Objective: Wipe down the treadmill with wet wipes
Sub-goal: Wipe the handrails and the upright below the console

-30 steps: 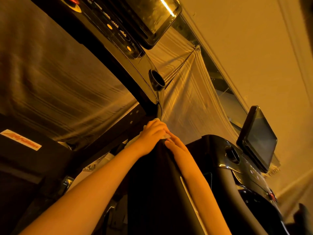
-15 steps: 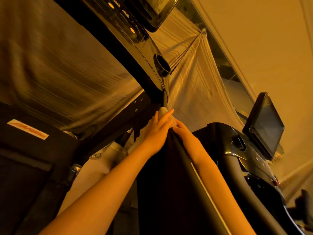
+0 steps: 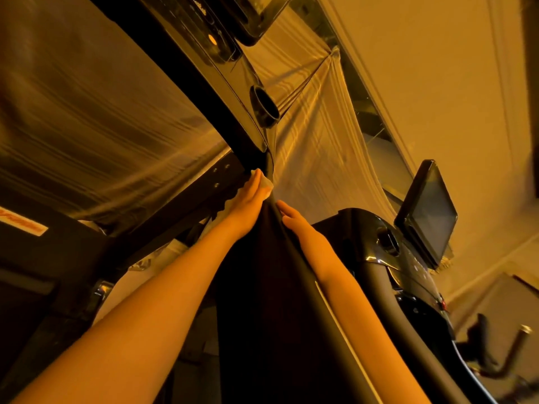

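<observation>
A black treadmill handrail (image 3: 280, 287) runs up the middle to the console (image 3: 224, 65) at the top. My left hand (image 3: 246, 204) is at the rail's upper end, just below the console, and holds a white wet wipe (image 3: 266, 185) against the rail; the wipe shows past my fingertips. My right hand (image 3: 297, 225) lies on the rail's right side a little lower, fingers straight, holding nothing. The palm side of both hands is hidden by the rail.
A round cup holder (image 3: 264, 107) sits in the console just above my hands. A second treadmill (image 3: 376, 237) with a tilted screen (image 3: 431, 211) stands at the right. Sheer striped curtains (image 3: 315, 147) hang behind, and the treadmill's dark frame (image 3: 38, 258) is at the left.
Both hands have slid up the handrail toward the console, the left one carrying the wipe to the rail's upper end. My left fingers have stretched out from a curled hold.
</observation>
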`<state>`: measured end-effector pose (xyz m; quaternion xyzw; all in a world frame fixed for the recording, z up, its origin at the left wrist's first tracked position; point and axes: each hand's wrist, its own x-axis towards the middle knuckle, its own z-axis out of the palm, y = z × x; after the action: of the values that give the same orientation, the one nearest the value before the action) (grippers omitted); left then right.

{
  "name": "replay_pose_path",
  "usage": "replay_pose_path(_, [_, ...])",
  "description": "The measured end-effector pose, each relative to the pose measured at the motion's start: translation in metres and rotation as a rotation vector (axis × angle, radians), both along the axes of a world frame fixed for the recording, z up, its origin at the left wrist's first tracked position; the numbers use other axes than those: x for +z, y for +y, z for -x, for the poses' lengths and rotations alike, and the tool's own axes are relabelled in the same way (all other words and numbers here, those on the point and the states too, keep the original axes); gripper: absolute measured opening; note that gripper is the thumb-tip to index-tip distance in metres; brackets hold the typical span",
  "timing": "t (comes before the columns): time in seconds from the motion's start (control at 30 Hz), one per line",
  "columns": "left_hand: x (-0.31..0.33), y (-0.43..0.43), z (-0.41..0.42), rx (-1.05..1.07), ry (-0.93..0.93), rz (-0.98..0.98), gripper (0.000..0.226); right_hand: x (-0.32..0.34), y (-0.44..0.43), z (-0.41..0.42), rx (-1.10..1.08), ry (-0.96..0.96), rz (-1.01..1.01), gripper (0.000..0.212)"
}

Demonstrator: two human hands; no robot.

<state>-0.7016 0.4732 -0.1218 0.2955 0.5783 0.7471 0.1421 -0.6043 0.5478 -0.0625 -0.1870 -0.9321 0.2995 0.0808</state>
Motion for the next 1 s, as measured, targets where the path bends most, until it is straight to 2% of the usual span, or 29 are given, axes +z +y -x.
replay_pose_path(0.07, [0.004,0.001,0.006,0.025,0.000,0.043,0.057,0.003,0.002,0.005,-0.004,-0.047,-0.027,0.076])
replay_pose_path(0.27, [-0.003,-0.009,-0.018,0.026,0.025,0.015,0.057,0.006,0.033,0.002,0.076,-0.087,-0.060,0.064])
replay_pose_path(0.37, [-0.015,-0.018,-0.035,-0.010,0.040,-0.077,0.056,0.014,-0.007,-0.002,-0.069,-0.085,-0.120,0.056])
replay_pose_path(0.47, [-0.020,-0.020,-0.037,0.002,0.059,-0.101,0.055,0.012,-0.010,-0.012,-0.074,-0.055,-0.046,0.049])
replay_pose_path(0.6, [-0.016,-0.019,-0.026,-0.013,0.076,-0.038,0.054,0.010,0.014,0.018,-0.102,-0.116,-0.172,0.053])
replay_pose_path(1.0, [-0.031,-0.010,-0.010,-0.023,0.055,0.011,0.056,0.009,0.022,0.024,-0.165,-0.126,-0.171,0.055])
